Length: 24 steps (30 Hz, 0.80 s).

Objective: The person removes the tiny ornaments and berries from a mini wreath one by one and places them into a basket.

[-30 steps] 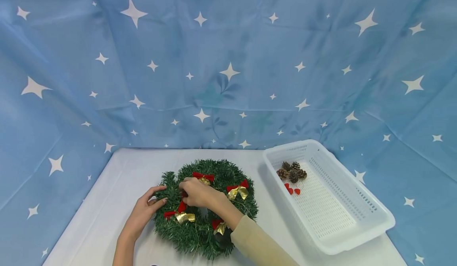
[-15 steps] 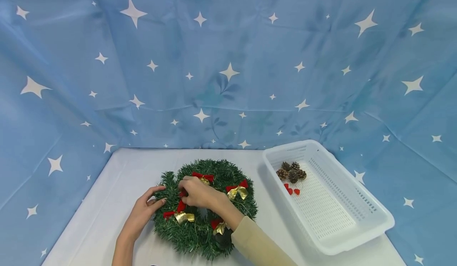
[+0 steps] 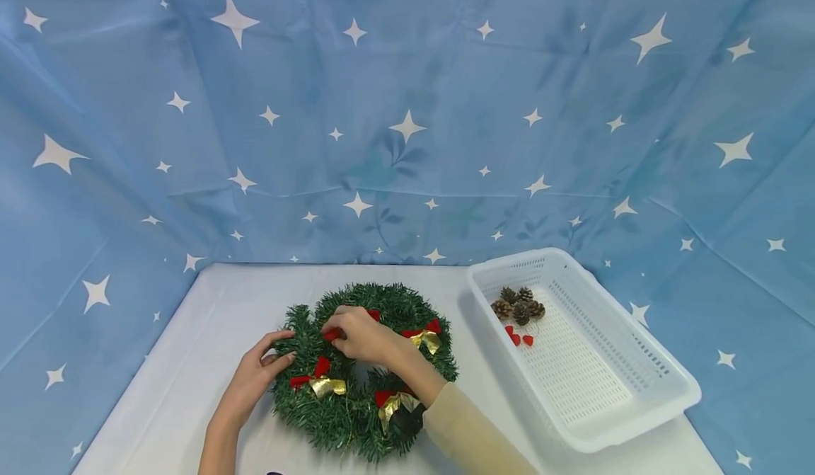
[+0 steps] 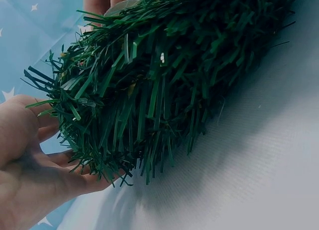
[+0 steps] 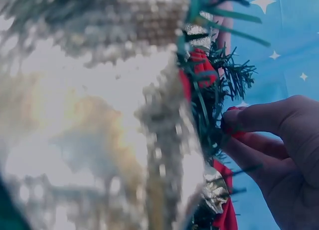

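A green tinsel wreath (image 3: pixel 305 425) with several red-and-gold bows, such as the bow (image 3: pixel 327 386) on its near left side, lies on the white table. My left hand (image 3: pixel 253 376) grips its left edge, fingers and thumb curved around the tinsel; in the left wrist view that hand (image 4: pixel 30 165) reaches partly behind the greenery. At the wreath's upper left, my right hand (image 3: pixel 363 337) pinches a small red ornament (image 3: pixel 332 333), mostly covered by the fingers. The right wrist view has the red ornament (image 5: pixel 234 132) between fingertips and thumb against the tinsel, beside a large blurred gold bow (image 5: pixel 89 120).
To the right stands a white perforated basket (image 3: pixel 662 404) holding several pine cones (image 3: pixel 521 311) and a few small red pieces (image 3: pixel 516 338). A blue star-patterned cloth (image 3: pixel 407 163) hangs behind and at the sides of the table.
My right hand has lifted slightly and shifted right, showing more of the red ornament and the near right bow while covering more of the far bow. My left hand keeps its place.
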Motion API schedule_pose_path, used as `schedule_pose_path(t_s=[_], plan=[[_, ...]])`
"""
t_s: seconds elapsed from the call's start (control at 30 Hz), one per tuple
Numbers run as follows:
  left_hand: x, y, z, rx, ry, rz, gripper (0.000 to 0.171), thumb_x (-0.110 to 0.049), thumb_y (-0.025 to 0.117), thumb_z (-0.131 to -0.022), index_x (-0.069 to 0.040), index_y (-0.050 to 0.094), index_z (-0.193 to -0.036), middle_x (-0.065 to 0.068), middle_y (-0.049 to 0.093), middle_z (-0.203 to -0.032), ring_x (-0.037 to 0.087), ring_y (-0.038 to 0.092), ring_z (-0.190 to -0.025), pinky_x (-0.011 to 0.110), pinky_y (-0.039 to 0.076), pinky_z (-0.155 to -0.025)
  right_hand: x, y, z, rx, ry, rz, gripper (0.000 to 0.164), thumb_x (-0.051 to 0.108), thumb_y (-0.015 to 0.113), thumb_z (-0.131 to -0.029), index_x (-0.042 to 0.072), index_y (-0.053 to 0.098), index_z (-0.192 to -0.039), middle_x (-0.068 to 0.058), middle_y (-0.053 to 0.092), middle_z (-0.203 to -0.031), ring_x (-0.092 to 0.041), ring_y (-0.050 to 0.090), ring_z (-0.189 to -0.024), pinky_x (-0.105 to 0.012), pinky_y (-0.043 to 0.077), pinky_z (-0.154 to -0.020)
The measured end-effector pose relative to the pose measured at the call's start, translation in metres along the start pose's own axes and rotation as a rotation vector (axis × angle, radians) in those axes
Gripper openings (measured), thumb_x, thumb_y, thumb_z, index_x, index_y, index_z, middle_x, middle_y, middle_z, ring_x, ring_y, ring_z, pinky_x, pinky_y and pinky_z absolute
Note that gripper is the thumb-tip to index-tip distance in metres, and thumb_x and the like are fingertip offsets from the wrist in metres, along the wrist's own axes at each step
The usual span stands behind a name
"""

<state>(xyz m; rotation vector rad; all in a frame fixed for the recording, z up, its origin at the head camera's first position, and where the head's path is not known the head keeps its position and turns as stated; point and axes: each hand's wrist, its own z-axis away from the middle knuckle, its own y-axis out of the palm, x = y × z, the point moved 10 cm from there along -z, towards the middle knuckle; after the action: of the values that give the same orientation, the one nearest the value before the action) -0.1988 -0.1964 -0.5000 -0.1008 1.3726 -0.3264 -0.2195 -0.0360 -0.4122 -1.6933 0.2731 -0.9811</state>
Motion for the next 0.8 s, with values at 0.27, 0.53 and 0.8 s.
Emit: schedule_pose_path(t_s=[0.27, 0.53, 0.8], plan=[[-0.001, 0.001, 0.001, 0.008, -0.001, 0.0, 0.055, -0.028, 0.066, -0.103, -0.017, 0.045, -0.153, 0.017, 0.027, -0.167, 0.042, 0.049, -0.139, 0.059, 0.045, -0.107, -0.002, -0.01, 0.008, -0.012, -0.046, 0.005, 0.025, 0.003, 0.067, -0.099, 0.005, 0.073, -0.123, -0.007, 0.069, -0.115, -0.013, 0.067, -0.094, -0.011, 0.052, -0.074], [-0.004, 0.003, -0.003, 0.017, 0.012, -0.001, 0.057, -0.031, 0.066, -0.102, -0.017, 0.045, -0.153, 0.016, 0.024, -0.168, 0.046, 0.042, -0.145, 0.065, 0.04, -0.111, -0.011, -0.029, 0.02, -0.022, -0.032, 0.014, 0.027, -0.001, 0.067, -0.098, 0.003, 0.072, -0.124, -0.009, 0.069, -0.118, -0.018, 0.069, -0.099, -0.013, 0.053, -0.075], [0.001, 0.002, 0.005, 0.02, -0.013, -0.02, 0.058, -0.03, 0.065, -0.103, -0.015, 0.043, -0.154, 0.019, 0.021, -0.169, 0.052, 0.034, -0.148, 0.067, 0.039, -0.112, -0.018, -0.04, 0.034, -0.023, -0.027, 0.011, 0.027, -0.003, 0.067, -0.097, 0.002, 0.073, -0.123, -0.011, 0.07, -0.116, -0.018, 0.068, -0.095, -0.015, 0.051, -0.069]])
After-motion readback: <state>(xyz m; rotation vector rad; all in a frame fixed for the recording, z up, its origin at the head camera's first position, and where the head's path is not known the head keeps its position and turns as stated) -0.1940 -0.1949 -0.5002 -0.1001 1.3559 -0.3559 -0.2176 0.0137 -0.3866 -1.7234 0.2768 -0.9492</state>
